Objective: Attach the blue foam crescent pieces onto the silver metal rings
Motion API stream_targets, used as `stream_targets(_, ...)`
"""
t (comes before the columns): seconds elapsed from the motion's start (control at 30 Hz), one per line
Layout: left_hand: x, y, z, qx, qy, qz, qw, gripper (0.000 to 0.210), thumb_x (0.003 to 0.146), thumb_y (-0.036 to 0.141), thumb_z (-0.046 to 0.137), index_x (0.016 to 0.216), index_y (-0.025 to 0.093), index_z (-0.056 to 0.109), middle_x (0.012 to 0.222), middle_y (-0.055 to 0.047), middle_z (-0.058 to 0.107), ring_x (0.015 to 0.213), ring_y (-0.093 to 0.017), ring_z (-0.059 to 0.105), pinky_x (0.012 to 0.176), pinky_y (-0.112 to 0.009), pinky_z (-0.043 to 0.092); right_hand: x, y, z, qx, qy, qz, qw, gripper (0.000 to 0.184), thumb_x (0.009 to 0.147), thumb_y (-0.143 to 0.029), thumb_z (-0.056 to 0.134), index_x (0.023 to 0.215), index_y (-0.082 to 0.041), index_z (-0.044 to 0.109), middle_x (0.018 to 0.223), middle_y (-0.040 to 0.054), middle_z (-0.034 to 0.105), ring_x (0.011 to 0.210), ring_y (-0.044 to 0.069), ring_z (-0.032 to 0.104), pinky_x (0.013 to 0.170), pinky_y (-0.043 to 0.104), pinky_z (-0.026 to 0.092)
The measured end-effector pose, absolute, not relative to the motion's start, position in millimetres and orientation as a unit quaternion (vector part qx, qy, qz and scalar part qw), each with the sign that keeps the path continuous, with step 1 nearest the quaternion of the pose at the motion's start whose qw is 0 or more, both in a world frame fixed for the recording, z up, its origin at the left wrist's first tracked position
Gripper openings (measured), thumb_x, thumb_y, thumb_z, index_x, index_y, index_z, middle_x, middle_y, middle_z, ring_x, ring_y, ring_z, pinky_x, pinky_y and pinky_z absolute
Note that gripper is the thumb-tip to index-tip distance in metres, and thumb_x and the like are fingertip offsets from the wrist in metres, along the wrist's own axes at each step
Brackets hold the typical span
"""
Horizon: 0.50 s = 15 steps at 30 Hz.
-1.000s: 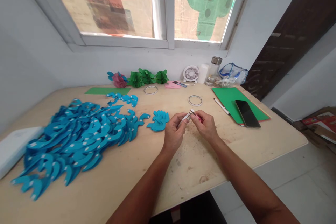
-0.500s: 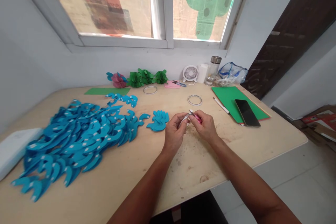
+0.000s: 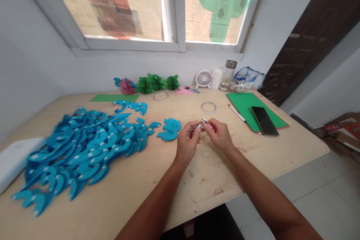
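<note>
Above the front middle of the table, my two hands meet with their fingertips close together. My left hand (image 3: 187,138) pinches a narrow white strip (image 3: 200,125), which looks like tape. In my right hand (image 3: 221,135) is a small pair of snips (image 3: 209,125) with pink handles, mostly covered by the fingers. Their dark tips lie at the strip's upper end; whether they touch it I cannot tell. Just left of my left hand sits a small stack of curved blue paper pieces (image 3: 170,129). A large heap of similar blue pieces (image 3: 95,138) with white squares spreads farther left.
Two tape rolls (image 3: 208,112) (image 3: 161,100) lie behind the hands. To the right are a pen (image 3: 236,113), green sheets (image 3: 243,101) and a phone (image 3: 264,120). Paper flowers (image 3: 145,85), a fan (image 3: 204,78) and a bottle (image 3: 228,75) line the wall. A white block (image 3: 17,159) stands far left.
The fingers of my right hand have closed slightly on the pink snips, so less of the handles shows. Both hands stay in the same place.
</note>
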<state>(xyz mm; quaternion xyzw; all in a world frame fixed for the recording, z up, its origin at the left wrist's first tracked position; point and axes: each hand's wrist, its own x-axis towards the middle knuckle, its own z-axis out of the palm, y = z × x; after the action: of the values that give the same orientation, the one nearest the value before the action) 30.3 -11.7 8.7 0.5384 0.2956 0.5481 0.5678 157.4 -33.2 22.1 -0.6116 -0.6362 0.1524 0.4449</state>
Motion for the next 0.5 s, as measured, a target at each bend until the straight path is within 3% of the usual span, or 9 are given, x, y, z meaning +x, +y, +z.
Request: stream_targets(0.5,29.5,-13.0,9.9,0.54,0.313,0.537,0.567,0.025,0.075,0.032,0.062,0.094,0.016,0.063,0.076,-0.002,0.063,0.047,-0.005,0.041,0.042,-0.018,0.034,155.8,-33.5,20.5,-0.606,-0.646,0.15,0.438,0.031,0.083,-0.042,0.046,0.069,-0.016,0.057,0.053,-0.0039,0.044,0.05,0.009,0.038,0.048,0.021,0.029)
